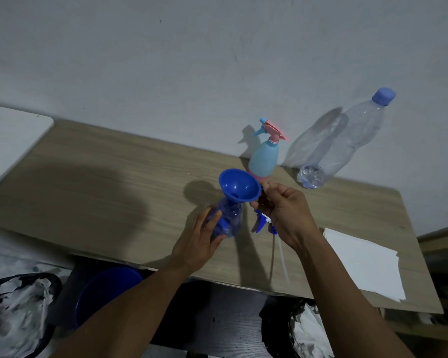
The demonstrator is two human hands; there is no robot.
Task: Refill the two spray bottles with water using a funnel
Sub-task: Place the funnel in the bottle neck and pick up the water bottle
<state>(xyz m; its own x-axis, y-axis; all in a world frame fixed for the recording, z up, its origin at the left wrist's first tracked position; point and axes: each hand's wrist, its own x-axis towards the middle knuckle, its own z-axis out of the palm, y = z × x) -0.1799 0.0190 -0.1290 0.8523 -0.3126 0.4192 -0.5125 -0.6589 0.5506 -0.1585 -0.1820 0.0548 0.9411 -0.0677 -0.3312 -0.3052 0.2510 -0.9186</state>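
A blue funnel (pixel 239 186) sits in the neck of a clear blue spray bottle (pixel 228 218) with its spray head off. My left hand (pixel 201 240) grips that bottle's body just above the wooden table (pixel 109 177). My right hand (pixel 282 210) pinches the funnel's rim tab. The blue spray head (pixel 263 223) with its dip tube lies on the table, partly hidden under my right hand. A light blue spray bottle with a pink trigger head (pixel 265 156) stands by the wall. A large capped clear water bottle (pixel 347 140) stands to its right.
A stack of white paper sheets (pixel 365 264) lies on the table's right part. A blue basin (pixel 106 293) sits below the front edge. Dark bins with white crumpled paper (pixel 18 313) stand on the floor at left and right. A white board (pixel 8 135) is at far left.
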